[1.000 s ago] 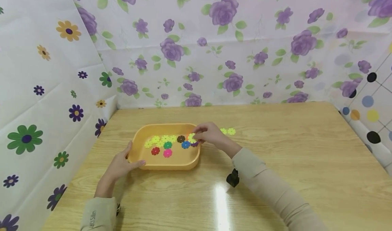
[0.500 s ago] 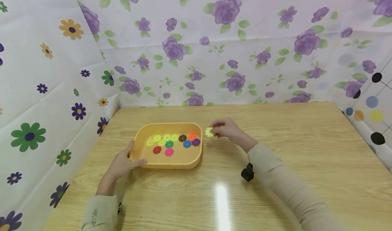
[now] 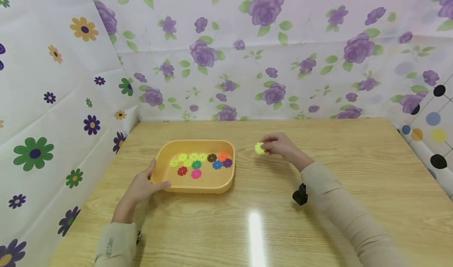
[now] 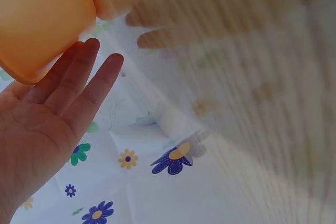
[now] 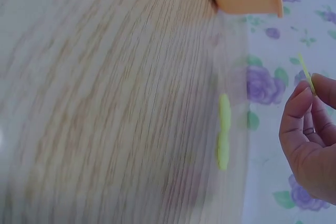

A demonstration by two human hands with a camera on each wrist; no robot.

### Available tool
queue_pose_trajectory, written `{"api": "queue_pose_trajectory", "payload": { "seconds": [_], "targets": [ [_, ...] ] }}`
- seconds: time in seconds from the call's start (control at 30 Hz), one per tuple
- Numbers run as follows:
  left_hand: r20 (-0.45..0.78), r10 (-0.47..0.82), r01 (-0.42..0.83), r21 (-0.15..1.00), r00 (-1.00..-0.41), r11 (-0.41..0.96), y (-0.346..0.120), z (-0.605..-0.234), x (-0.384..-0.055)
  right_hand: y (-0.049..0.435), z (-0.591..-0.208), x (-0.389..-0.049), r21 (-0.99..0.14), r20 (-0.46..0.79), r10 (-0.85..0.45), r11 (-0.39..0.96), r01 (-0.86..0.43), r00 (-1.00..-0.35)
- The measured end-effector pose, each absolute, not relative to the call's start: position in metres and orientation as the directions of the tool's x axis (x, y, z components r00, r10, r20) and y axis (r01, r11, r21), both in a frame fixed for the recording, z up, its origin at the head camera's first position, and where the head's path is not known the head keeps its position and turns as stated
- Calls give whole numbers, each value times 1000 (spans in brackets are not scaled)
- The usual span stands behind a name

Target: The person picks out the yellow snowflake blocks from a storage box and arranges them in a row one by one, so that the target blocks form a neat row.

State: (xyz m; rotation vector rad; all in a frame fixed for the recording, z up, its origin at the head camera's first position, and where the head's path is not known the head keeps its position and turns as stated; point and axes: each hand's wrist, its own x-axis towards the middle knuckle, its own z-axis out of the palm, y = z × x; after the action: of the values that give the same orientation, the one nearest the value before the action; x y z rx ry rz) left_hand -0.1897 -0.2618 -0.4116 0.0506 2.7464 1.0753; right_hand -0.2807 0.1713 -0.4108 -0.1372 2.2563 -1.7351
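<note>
My left hand (image 3: 142,185) holds the left front corner of an orange tray (image 3: 198,186), thumb over the front rim and fingers along the outside. In the left wrist view those fingers lie nearly straight against the tray wall (image 4: 47,19). To the right of the tray, my right hand (image 3: 279,146) pinches a yellow flower-shaped disc (image 3: 259,148) between thumb and fingertips. The right wrist view shows this disc edge-on, above the table. Two more yellow discs (image 5: 224,129) lie end to end on the table there; in the head view the right hand hides them.
Several yellow discs (image 3: 182,157) lie in the tray, with single green (image 3: 196,164), red (image 3: 182,171), pink (image 3: 196,174), brown (image 3: 212,157), orange (image 3: 223,156), blue (image 3: 217,164) and purple (image 3: 227,162) ones. Flowered sheets (image 3: 212,82) border the wooden table (image 3: 198,227) behind and at the sides.
My right hand has moved from over the tray's right end to the table right of it, carrying the yellow disc. The left hand keeps its place on the tray.
</note>
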Motion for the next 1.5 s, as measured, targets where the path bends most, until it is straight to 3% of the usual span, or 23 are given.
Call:
{"api": "queue_pose_trajectory", "payload": {
  "seconds": [0.77,1.2,1.5],
  "targets": [
    [-132,122,-3,692,-984,722,-263,-413,-190,228,-422,-293,-910,-207,-103,385,153,-973],
    [-118,127,13,682,-985,732,-264,-414,-190,225,-436,-293,-866,-238,-63,466,182,-969],
    [-124,124,4,688,-984,726,-263,-413,-189,225,-435,-290,-819,-183,-9,555,148,-983]
  ]
}}
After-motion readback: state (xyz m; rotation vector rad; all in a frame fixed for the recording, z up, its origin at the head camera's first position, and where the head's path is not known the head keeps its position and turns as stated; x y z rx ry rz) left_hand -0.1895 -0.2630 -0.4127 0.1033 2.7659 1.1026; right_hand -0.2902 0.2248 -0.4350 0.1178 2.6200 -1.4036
